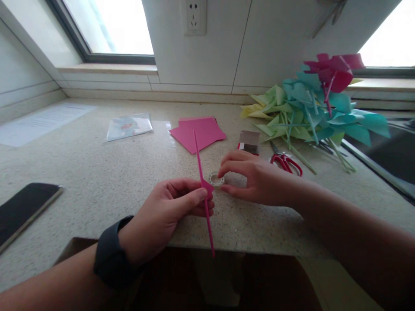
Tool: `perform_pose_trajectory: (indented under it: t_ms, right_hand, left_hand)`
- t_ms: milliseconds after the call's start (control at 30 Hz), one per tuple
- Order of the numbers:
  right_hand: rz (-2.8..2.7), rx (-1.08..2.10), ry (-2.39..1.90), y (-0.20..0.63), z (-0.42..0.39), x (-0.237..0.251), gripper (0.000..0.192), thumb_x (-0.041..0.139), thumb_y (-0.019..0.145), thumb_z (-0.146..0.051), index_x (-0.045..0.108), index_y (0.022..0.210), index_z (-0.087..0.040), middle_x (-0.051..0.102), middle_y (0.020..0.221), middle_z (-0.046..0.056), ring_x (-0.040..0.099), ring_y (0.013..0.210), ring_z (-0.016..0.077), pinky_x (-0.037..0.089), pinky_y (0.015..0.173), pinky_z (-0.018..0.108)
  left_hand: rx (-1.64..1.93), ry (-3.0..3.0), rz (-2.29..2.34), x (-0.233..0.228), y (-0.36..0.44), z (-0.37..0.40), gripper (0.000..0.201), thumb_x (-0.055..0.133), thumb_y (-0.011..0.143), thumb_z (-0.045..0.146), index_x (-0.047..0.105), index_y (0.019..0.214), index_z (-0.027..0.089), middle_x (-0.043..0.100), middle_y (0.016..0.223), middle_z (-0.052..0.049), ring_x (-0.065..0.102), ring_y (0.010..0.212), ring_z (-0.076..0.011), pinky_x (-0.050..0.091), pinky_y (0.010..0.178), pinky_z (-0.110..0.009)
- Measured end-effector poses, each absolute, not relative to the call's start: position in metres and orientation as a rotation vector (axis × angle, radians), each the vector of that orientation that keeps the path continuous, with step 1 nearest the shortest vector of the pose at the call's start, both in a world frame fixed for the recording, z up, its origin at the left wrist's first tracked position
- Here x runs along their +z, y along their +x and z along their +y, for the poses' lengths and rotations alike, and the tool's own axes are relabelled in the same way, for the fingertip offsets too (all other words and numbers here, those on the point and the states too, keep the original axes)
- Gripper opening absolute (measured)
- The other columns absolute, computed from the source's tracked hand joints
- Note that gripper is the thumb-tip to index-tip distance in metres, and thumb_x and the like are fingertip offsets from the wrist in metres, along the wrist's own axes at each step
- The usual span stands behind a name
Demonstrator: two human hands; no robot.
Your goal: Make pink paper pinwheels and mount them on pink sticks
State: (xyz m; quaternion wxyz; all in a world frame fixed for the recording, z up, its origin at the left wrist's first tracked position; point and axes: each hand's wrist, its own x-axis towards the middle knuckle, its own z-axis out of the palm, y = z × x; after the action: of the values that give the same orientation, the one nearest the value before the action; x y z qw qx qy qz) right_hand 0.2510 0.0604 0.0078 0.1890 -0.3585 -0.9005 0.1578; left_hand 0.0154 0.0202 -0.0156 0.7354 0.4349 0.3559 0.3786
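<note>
A thin pink stick with a small pink paper piece at its middle is pinched in my left hand. It stands nearly lengthwise, its lower end reaching past the counter's front edge. My right hand has thumb and index finger at the rim of a small white roll of tape, which lies on the counter just right of my left fingertips. Behind my hands several pink paper sheets lie in a loose stack. Beyond my right hand are a small open box and red-handled scissors.
Paper pinwheels in green, blue and pink are heaped at the back right, beside a sink. A plastic packet and a printed sheet lie at the back left. A phone rests on the left of the counter.
</note>
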Motion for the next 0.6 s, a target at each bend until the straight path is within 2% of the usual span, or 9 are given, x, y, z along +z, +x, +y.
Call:
perform_pose_trajectory:
  t_ms: [100, 233, 267, 333, 400, 433, 467, 500, 600]
  right_hand:
    - [-2.686, 0.363, -0.99, 0.254, 0.063, 0.006, 0.015, 0.065, 0.091, -0.025, 0.072, 0.102, -0.017, 0.062, 0.11, 0.011, 0.06, 0.102, 0.0238, 0.046, 0.093, 0.041]
    - [-2.566, 0.573, -0.947, 0.254, 0.065, 0.007, 0.012, 0.062, 0.094, -0.025, 0.07, 0.095, -0.017, 0.065, 0.105, 0.01, 0.061, 0.097, 0.0206, 0.048, 0.089, 0.037]
    - [-2.496, 0.661, -0.952, 0.255, 0.065, 0.008, 0.012, 0.062, 0.094, -0.026, 0.069, 0.095, -0.017, 0.067, 0.102, 0.009, 0.062, 0.093, 0.0196, 0.049, 0.086, 0.036]
    - [-2.343, 0.823, -0.982, 0.254, 0.064, 0.009, 0.014, 0.061, 0.094, -0.028, 0.068, 0.096, -0.016, 0.069, 0.093, 0.007, 0.063, 0.084, 0.0176, 0.051, 0.077, 0.032]
    - [-2.199, 0.953, -1.011, 0.252, 0.061, 0.009, 0.017, 0.06, 0.093, -0.03, 0.068, 0.094, -0.016, 0.069, 0.083, 0.004, 0.062, 0.074, 0.0154, 0.05, 0.067, 0.029]
    - [-2.138, 1.008, -1.017, 0.251, 0.059, 0.008, 0.017, 0.06, 0.093, -0.031, 0.068, 0.093, -0.015, 0.068, 0.079, 0.003, 0.061, 0.07, 0.0143, 0.048, 0.062, 0.027]
    - [-2.086, 1.049, -1.016, 0.249, 0.057, 0.008, 0.017, 0.06, 0.093, -0.031, 0.068, 0.091, -0.015, 0.067, 0.075, 0.002, 0.06, 0.067, 0.0133, 0.047, 0.058, 0.025]
    - [-2.04, 1.077, -1.015, 0.246, 0.055, 0.007, 0.016, 0.06, 0.092, -0.03, 0.068, 0.09, -0.016, 0.066, 0.073, 0.002, 0.06, 0.064, 0.0123, 0.046, 0.055, 0.024]
    - [-1.967, 1.09, -0.997, 0.24, 0.049, 0.005, 0.012, 0.063, 0.09, -0.027, 0.066, 0.087, -0.016, 0.067, 0.071, 0.001, 0.061, 0.062, 0.0113, 0.046, 0.054, 0.022]
  left_hand:
    - [0.856, 0.911, 0.793, -0.015, 0.015, 0.02, 0.008, 0.079, 0.085, 0.025, 0.079, 0.088, 0.017, 0.077, 0.083, -0.002, 0.072, 0.075, -0.0109, 0.059, 0.073, -0.019]
    - [0.873, 0.873, 0.801, -0.012, 0.016, 0.019, 0.009, 0.08, 0.084, 0.023, 0.08, 0.09, 0.017, 0.077, 0.087, -0.004, 0.072, 0.078, -0.0124, 0.06, 0.076, -0.021]
    - [0.875, 0.871, 0.803, -0.011, 0.016, 0.019, 0.009, 0.079, 0.084, 0.023, 0.081, 0.091, 0.017, 0.077, 0.093, -0.004, 0.072, 0.079, -0.0125, 0.061, 0.076, -0.021]
    - [0.883, 0.886, 0.803, -0.01, 0.016, 0.019, 0.009, 0.079, 0.084, 0.023, 0.081, 0.091, 0.018, 0.074, 0.117, -0.005, 0.072, 0.079, -0.011, 0.061, 0.075, -0.02]
    - [0.885, 0.912, 0.798, -0.009, 0.015, 0.019, 0.007, 0.079, 0.084, 0.023, 0.082, 0.089, 0.019, 0.058, 0.145, -0.004, 0.071, 0.078, -0.0084, 0.061, 0.074, -0.018]
    - [0.881, 0.92, 0.792, -0.009, 0.015, 0.019, 0.007, 0.079, 0.084, 0.023, 0.082, 0.088, 0.019, 0.052, 0.152, -0.003, 0.071, 0.078, -0.0076, 0.061, 0.074, -0.018]
    - [0.869, 0.925, 0.781, -0.009, 0.015, 0.019, 0.007, 0.079, 0.084, 0.023, 0.082, 0.089, 0.02, 0.051, 0.152, -0.003, 0.07, 0.078, -0.0073, 0.061, 0.074, -0.018]
    - [0.852, 0.925, 0.768, -0.009, 0.014, 0.019, 0.008, 0.078, 0.085, 0.023, 0.082, 0.091, 0.02, 0.057, 0.147, -0.004, 0.07, 0.078, -0.0076, 0.061, 0.075, -0.018]
    - [0.81, 0.906, 0.725, -0.01, 0.014, 0.019, 0.013, 0.075, 0.089, 0.022, 0.081, 0.1, 0.02, 0.076, 0.113, -0.005, 0.07, 0.08, -0.0087, 0.059, 0.077, -0.016]
